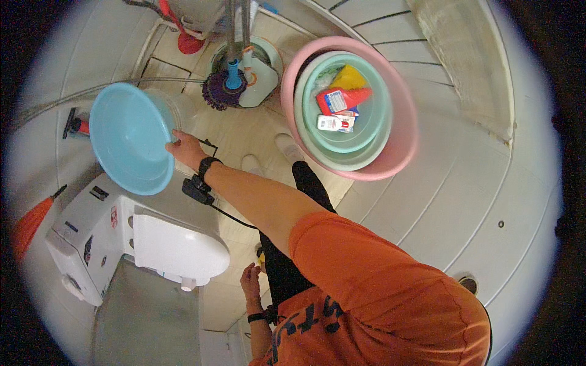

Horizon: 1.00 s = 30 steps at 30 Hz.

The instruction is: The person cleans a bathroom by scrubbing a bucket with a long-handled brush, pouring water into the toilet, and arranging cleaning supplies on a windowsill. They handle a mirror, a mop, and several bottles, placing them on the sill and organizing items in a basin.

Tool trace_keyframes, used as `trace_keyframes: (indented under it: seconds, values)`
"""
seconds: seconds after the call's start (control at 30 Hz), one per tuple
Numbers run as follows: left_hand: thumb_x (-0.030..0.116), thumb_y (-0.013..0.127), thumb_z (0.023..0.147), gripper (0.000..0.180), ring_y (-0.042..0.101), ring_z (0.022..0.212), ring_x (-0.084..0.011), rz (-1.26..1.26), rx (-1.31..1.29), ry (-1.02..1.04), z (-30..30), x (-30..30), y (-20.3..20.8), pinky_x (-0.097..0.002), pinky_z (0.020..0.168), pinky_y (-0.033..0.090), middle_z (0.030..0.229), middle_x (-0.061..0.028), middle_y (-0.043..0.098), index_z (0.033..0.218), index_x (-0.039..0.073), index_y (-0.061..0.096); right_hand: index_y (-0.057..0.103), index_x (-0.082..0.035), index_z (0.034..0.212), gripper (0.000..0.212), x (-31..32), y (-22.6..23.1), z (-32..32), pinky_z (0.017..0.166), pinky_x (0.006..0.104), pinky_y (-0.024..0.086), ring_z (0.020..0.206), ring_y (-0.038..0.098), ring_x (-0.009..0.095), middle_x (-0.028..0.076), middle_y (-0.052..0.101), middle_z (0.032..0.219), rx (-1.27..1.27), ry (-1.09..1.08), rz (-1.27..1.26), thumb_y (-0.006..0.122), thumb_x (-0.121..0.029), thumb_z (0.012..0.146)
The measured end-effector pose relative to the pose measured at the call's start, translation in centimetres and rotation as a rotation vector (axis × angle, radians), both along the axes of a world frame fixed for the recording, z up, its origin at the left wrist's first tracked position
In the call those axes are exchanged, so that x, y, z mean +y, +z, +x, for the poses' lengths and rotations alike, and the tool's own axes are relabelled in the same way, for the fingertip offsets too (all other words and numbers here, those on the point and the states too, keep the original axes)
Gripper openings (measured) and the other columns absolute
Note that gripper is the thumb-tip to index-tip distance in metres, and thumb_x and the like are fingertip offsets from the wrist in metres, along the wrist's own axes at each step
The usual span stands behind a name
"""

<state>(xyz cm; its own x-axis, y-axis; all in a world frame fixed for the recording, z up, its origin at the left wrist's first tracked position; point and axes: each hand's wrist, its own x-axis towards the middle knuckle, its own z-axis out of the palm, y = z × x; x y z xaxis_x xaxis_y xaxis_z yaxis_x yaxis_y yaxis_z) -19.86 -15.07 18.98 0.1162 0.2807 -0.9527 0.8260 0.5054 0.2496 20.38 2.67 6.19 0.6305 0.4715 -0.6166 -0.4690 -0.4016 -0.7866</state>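
My right hand (185, 148) reaches out to the left and grips the rim of a light blue plastic basin (128, 137), which is tilted on its side with its hollow facing me. A black wrist device (204, 168) with a cable sits on that arm. Behind the basin stands a clear plastic bucket (180, 107). My left hand (249, 282) hangs low beside my black trousers, fingers loosely apart and holding nothing.
A pink basin (403, 134) holds nested pale green basins with a red bottle (342, 99), a white bottle and a yellow cloth. A purple mop (223, 88) stands in a bucket. A white appliance (122, 238) is below the blue basin. A red plunger (189, 43) and a hose lie on the tiled floor.
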Motion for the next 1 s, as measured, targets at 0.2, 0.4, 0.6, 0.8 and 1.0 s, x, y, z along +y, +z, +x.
trace_keyframes:
  seconds: [0.2,0.4,0.6,0.8,1.0]
  values:
    - [0.023,0.055,0.096,0.036,0.064,0.097,-0.0214,0.013,-0.025,-0.135,2.2,2.4,-0.2,-0.0303,0.085,0.05,0.104,-0.0156,0.067,0.121,-0.003,0.056,0.057,-0.007,0.122,0.03,-14.5,-0.4,1.8,0.072,0.0277,0.053,0.087,0.065,0.015,0.004,0.063,0.098,0.366,-0.288,0.442,0.056,-0.021,0.095]
    - [0.021,0.054,0.096,0.034,0.064,0.095,-0.0189,-0.017,-0.043,-0.211,4.3,3.5,-2.5,-0.0286,0.081,0.05,0.102,-0.0136,0.068,0.12,-0.003,0.057,0.062,-0.007,0.108,0.024,-41.4,-4.3,11.7,0.064,0.0269,0.049,0.077,0.058,0.013,0.001,0.061,0.089,-0.033,-0.723,-0.123,0.056,-0.026,0.094]
    - [0.024,0.058,0.095,0.037,0.064,0.097,-0.0201,0.026,-0.033,-0.257,8.7,3.8,-4.0,-0.0299,0.085,0.05,0.103,-0.0135,0.068,0.12,-0.003,0.058,0.03,0.003,0.139,0.079,-51.5,-9.5,20.8,0.094,0.0326,0.046,0.111,0.057,0.026,0.02,0.057,0.123,-0.009,-0.898,-0.492,0.075,-0.024,0.081]
    - [0.02,0.055,0.096,0.032,0.064,0.1,-0.0213,0.024,-0.037,-0.321,16.3,2.0,-4.8,-0.0309,0.088,0.049,0.105,-0.0155,0.067,0.12,-0.002,0.059,0.056,0.004,0.116,0.057,-51.1,-10.1,22.4,0.084,0.0342,0.052,0.097,0.063,0.024,0.017,0.065,0.11,-0.042,-0.697,-0.5,0.078,-0.031,0.078]
    - [0.01,0.059,0.092,0.028,0.064,0.098,-0.0217,0.189,-0.291,-0.612,28.1,-2.0,-6.2,-0.0305,0.088,0.05,0.104,-0.0142,0.068,0.117,-0.002,0.059,0.052,-0.004,0.112,0.044,-48.5,-7.6,20.9,0.082,0.0331,0.052,0.094,0.061,0.018,0.009,0.062,0.103,-0.297,-0.553,-0.324,0.076,-0.02,0.08]
